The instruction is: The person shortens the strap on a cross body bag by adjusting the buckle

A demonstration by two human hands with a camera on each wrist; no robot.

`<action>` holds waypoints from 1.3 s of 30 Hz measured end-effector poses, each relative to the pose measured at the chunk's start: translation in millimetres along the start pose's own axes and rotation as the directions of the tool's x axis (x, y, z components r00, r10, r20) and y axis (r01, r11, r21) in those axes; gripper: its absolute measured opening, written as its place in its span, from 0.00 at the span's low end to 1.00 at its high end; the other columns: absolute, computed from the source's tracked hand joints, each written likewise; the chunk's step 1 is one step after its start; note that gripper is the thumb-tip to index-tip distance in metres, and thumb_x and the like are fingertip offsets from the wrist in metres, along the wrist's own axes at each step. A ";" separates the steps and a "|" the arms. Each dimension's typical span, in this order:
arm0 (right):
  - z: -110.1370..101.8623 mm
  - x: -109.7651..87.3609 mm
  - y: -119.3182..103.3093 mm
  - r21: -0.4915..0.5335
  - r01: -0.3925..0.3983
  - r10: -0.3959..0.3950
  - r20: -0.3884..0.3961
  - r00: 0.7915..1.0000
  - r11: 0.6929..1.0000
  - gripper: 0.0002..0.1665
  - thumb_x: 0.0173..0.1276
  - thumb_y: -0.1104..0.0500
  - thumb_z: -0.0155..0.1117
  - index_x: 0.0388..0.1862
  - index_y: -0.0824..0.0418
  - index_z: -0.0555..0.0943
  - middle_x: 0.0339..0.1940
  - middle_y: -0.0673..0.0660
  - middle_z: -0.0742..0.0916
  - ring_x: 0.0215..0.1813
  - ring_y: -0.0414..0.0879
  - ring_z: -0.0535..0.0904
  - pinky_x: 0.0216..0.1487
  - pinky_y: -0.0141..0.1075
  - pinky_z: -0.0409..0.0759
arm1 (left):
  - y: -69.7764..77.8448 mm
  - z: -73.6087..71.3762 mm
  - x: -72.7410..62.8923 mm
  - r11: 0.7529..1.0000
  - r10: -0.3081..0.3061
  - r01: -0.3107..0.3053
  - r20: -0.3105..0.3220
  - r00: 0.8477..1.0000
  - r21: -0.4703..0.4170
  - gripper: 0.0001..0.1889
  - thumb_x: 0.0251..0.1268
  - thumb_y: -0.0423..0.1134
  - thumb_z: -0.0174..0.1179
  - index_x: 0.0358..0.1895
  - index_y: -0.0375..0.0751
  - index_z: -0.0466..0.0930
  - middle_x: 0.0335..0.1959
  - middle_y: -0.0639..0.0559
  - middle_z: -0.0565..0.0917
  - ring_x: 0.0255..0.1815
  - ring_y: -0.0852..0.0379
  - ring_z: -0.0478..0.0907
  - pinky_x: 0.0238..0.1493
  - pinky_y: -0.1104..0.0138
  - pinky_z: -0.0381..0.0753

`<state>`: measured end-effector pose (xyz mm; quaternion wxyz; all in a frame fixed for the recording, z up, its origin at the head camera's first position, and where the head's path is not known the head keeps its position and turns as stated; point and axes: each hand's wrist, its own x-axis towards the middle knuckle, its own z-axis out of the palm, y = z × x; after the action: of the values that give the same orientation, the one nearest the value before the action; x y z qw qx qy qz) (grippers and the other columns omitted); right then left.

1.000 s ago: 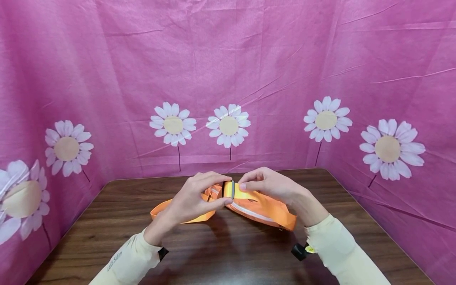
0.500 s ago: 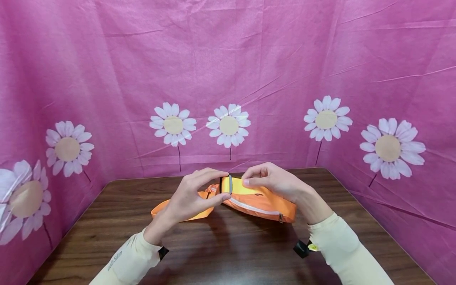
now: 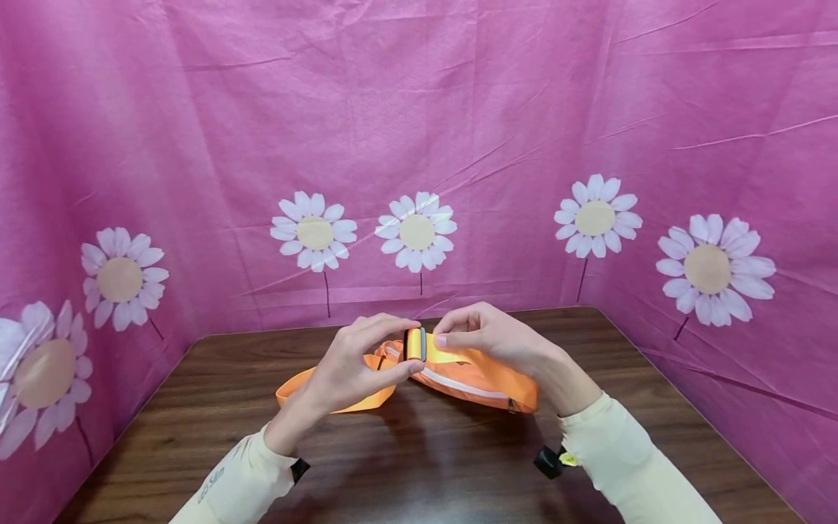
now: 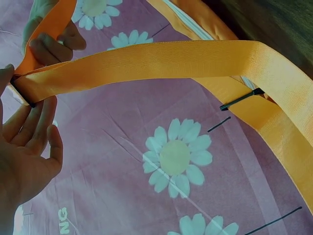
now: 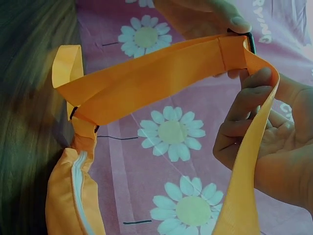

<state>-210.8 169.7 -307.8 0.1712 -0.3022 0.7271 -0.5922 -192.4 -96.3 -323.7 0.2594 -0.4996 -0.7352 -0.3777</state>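
Observation:
An orange waist bag with a white zip lies on the table behind and between the hands. Thumb and fingers of my left hand grip a black strap slider by its upper and lower edges, raised in front of the bag. Orange webbing strap passes through the slider. Just right of it, my right hand pinches the strap between thumb and curled fingers. From there the strap hangs down past the palm in the right wrist view. A second black slider sits further along the webbing.
A strap loop rests on the dark wooden table, left of the bag and partly behind the left hand. Pink cloth printed with white daisies encloses the table at the back and sides.
My right hand rose slightly with the strap, then came back down and a little left. The slider moved slightly up and left in the left hand. Both hands keep their hold.

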 end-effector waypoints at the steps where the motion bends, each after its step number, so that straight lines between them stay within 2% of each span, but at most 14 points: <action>1: 0.9 0.5 0.4 0.001 0.002 -0.002 0.005 1.000 1.000 0.12 0.71 0.56 0.70 0.46 0.63 0.87 0.36 0.57 0.85 0.47 0.50 0.76 0.56 0.46 0.74 | 0.1 0.7 -0.1 1.000 -0.002 0.002 0.003 1.000 -0.001 0.26 0.54 0.39 0.79 0.58 0.44 0.84 0.49 0.58 0.85 0.46 0.59 0.80 0.49 0.59 0.75; 6: 4.9 1.7 -0.1 -0.009 -0.002 0.003 0.031 1.000 1.000 0.11 0.72 0.56 0.69 0.47 0.62 0.87 0.40 0.60 0.87 0.54 0.54 0.76 0.61 0.49 0.72 | 0.2 3.8 -1.2 1.000 -0.006 0.006 0.013 1.000 0.003 0.25 0.57 0.43 0.78 0.58 0.45 0.83 0.47 0.61 0.85 0.45 0.60 0.79 0.46 0.59 0.75; 12: 3.2 1.0 -1.7 -0.048 -0.038 0.039 0.010 0.999 0.998 0.14 0.71 0.51 0.69 0.48 0.58 0.88 0.41 0.60 0.87 0.55 0.54 0.75 0.61 0.50 0.71 | -0.5 3.7 -1.5 1.000 -0.010 0.010 -0.007 1.000 0.017 0.25 0.55 0.43 0.79 0.57 0.45 0.83 0.46 0.62 0.86 0.44 0.61 0.80 0.44 0.62 0.73; 17: -5.1 -1.0 -1.8 -0.094 -0.075 0.075 0.000 0.997 0.993 0.16 0.70 0.48 0.70 0.49 0.56 0.88 0.43 0.58 0.85 0.54 0.53 0.74 0.58 0.49 0.71 | -0.3 -1.4 0.7 1.000 -0.026 0.026 -0.011 1.000 -0.006 0.26 0.54 0.39 0.80 0.57 0.44 0.82 0.46 0.59 0.86 0.44 0.60 0.82 0.47 0.63 0.76; 21: -14.6 -2.3 1.9 -0.106 -0.064 0.069 0.044 0.997 0.992 0.14 0.70 0.50 0.69 0.49 0.57 0.88 0.37 0.57 0.83 0.48 0.52 0.74 0.53 0.46 0.73 | 0.4 -7.0 1.4 0.996 -0.060 0.059 -0.016 0.998 -0.062 0.28 0.52 0.34 0.80 0.58 0.42 0.81 0.46 0.56 0.86 0.44 0.57 0.84 0.47 0.67 0.81; 24: -20.5 -3.8 5.5 -0.086 -0.045 0.052 0.083 0.995 0.995 0.13 0.72 0.53 0.68 0.49 0.59 0.88 0.28 0.57 0.77 0.39 0.50 0.74 0.46 0.43 0.75 | 1.3 -8.7 1.1 0.993 -0.083 0.082 -0.012 0.996 -0.086 0.29 0.52 0.32 0.79 0.59 0.42 0.81 0.46 0.55 0.86 0.45 0.56 0.82 0.46 0.66 0.83; 27: -24.2 -4.4 7.9 -0.070 -0.029 0.036 0.107 0.994 0.997 0.13 0.73 0.55 0.67 0.49 0.61 0.87 0.25 0.56 0.75 0.34 0.48 0.73 0.42 0.41 0.74 | 2.0 -8.8 1.1 0.992 -0.088 0.087 -0.005 0.996 -0.096 0.28 0.53 0.32 0.79 0.60 0.42 0.80 0.47 0.55 0.86 0.46 0.56 0.82 0.46 0.65 0.84; 32: -24.5 -2.9 8.6 -0.059 -0.007 0.014 0.120 0.993 0.998 0.12 0.73 0.58 0.66 0.50 0.63 0.86 0.33 0.56 0.81 0.36 0.49 0.74 0.45 0.42 0.76 | 2.7 -9.2 0.7 0.987 -0.098 0.098 0.008 0.995 -0.124 0.29 0.54 0.31 0.78 0.61 0.42 0.80 0.47 0.54 0.85 0.46 0.56 0.83 0.47 0.64 0.84; 39: -22.2 -0.9 9.3 -0.083 -0.017 0.026 0.112 0.993 0.996 0.12 0.73 0.56 0.68 0.52 0.59 0.87 0.39 0.60 0.83 0.41 0.50 0.75 0.48 0.44 0.75 | 1.4 -5.7 1.2 0.990 -0.073 0.077 0.032 0.997 -0.116 0.30 0.52 0.33 0.79 0.60 0.41 0.79 0.45 0.55 0.86 0.45 0.57 0.83 0.47 0.63 0.83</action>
<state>-225.8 188.2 -311.5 0.2059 -0.3342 0.7432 -0.5418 -191.6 -100.0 -319.1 0.2050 -0.4912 -0.7334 -0.4229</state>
